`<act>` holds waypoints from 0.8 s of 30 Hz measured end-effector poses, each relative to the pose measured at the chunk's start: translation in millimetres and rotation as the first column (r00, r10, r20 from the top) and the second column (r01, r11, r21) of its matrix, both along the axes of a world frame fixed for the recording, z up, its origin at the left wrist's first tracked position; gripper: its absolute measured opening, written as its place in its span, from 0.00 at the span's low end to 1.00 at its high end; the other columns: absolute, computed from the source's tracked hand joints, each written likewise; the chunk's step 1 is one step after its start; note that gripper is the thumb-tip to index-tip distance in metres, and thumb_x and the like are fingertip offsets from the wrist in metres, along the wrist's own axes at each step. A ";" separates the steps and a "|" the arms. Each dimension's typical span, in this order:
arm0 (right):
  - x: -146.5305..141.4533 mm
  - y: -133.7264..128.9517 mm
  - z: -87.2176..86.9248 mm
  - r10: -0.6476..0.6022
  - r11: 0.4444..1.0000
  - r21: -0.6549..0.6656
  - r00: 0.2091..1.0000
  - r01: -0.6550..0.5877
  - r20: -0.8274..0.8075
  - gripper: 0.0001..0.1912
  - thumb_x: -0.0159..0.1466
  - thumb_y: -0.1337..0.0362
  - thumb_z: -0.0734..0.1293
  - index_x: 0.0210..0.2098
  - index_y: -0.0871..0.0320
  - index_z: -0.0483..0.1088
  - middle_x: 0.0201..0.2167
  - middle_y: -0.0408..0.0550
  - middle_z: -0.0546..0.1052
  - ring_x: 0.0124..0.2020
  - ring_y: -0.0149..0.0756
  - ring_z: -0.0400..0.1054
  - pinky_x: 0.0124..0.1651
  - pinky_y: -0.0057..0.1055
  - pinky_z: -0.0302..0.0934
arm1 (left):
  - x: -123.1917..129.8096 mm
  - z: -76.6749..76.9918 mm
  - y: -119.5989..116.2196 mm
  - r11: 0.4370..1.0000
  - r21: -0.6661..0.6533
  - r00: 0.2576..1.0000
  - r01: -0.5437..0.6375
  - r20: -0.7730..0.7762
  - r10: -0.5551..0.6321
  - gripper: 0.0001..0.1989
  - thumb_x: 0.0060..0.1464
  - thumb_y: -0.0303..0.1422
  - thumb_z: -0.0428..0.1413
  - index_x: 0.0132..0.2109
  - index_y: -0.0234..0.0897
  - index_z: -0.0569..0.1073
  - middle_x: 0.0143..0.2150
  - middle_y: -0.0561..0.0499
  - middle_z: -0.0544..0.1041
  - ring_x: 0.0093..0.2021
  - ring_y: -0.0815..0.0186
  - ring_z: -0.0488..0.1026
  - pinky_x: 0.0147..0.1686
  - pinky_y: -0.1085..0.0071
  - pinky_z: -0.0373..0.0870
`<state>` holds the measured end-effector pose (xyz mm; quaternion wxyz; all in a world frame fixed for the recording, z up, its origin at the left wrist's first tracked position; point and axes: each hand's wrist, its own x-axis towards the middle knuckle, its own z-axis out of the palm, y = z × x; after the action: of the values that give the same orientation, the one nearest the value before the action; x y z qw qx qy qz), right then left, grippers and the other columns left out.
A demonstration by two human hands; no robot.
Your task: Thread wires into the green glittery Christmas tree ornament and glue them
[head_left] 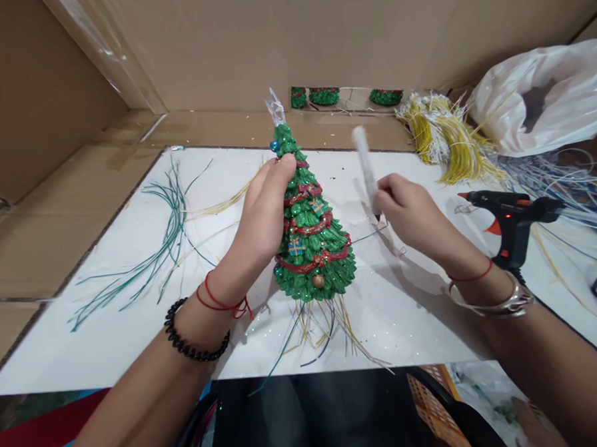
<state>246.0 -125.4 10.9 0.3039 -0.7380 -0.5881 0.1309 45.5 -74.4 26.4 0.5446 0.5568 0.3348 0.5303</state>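
Observation:
A green ornamental Christmas tree [312,236] with red garlands and a clear star tip leans slightly left in the middle of the white board. My left hand [267,205] is wrapped round its upper left side, thumb across the front. Yellow, green and dark wires [328,322] stick out from under its base. To the right of the tree, my right hand [402,208] is closed on a white pen-like stick [364,157], held upright with its dark tip down near the board. A thin dark wire runs between the tree and this hand.
Green wires [171,223] lie on the left of the white board [135,352]. At right are a black glue gun [513,215] with a lit red light, yellow wire bundles [439,136], pale blue wires and a white plastic bag [556,90]. Cardboard walls stand behind.

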 end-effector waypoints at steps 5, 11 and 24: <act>-12.4 -9.0 18.0 0.275 0.939 0.339 0.698 -0.049 -0.661 0.04 0.60 0.70 0.59 0.29 0.56 0.61 0.22 0.39 0.66 0.20 0.26 0.59 0.21 0.26 0.53 | 1.1 -0.6 -2.2 0.997 0.026 0.997 0.077 -0.016 -0.076 0.15 0.58 0.45 0.51 0.32 0.38 0.70 0.29 0.51 0.70 0.33 0.66 0.72 0.33 0.71 0.70; -40.9 -37.6 29.9 0.696 0.693 0.679 0.471 -0.243 -0.541 0.08 0.59 0.71 0.64 0.35 0.53 0.60 0.26 0.39 0.71 0.19 0.26 0.63 0.14 0.23 0.54 | 4.9 1.5 -8.9 0.993 0.092 0.997 0.074 -0.021 -0.072 0.15 0.60 0.43 0.51 0.33 0.36 0.70 0.28 0.52 0.67 0.28 0.70 0.68 0.28 0.73 0.66; -42.0 -38.0 14.4 0.631 0.599 0.737 0.751 -0.314 -0.193 0.12 0.59 0.72 0.64 0.40 0.51 0.62 0.29 0.43 0.68 0.26 0.32 0.65 0.23 0.31 0.61 | 10.0 0.3 -7.4 0.992 0.095 0.994 0.079 0.063 -0.085 0.16 0.58 0.45 0.53 0.32 0.36 0.68 0.25 0.52 0.70 0.24 0.70 0.69 0.23 0.72 0.70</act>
<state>204.0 -163.4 25.2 0.6209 -0.3412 -0.6891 0.1526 55.5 -81.8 26.7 0.5503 0.5767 0.2683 0.5409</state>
